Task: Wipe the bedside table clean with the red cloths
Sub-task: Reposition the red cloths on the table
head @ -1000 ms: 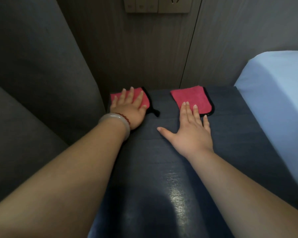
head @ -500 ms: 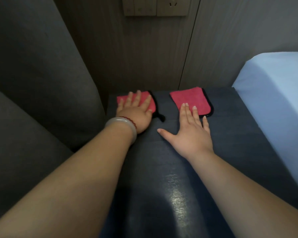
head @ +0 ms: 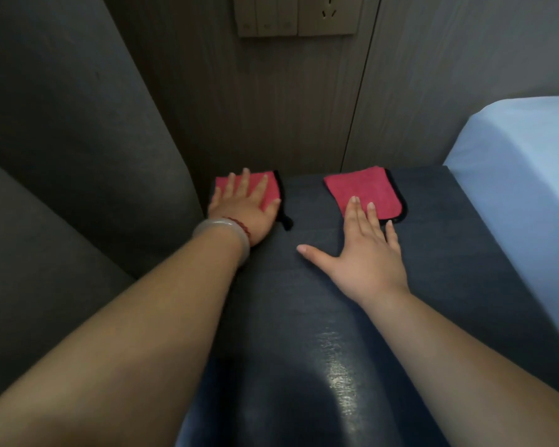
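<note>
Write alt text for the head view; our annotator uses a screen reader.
Two bare hands lie flat on a dark bedside table: the left hand covers one red cloth, the right hand fingertips touch another red cloth.

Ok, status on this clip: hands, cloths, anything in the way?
Left hand flat on left cloth. Right hand open, fingertips on right cloth. Both cloths at table back edge. Nothing in the way.
</note>
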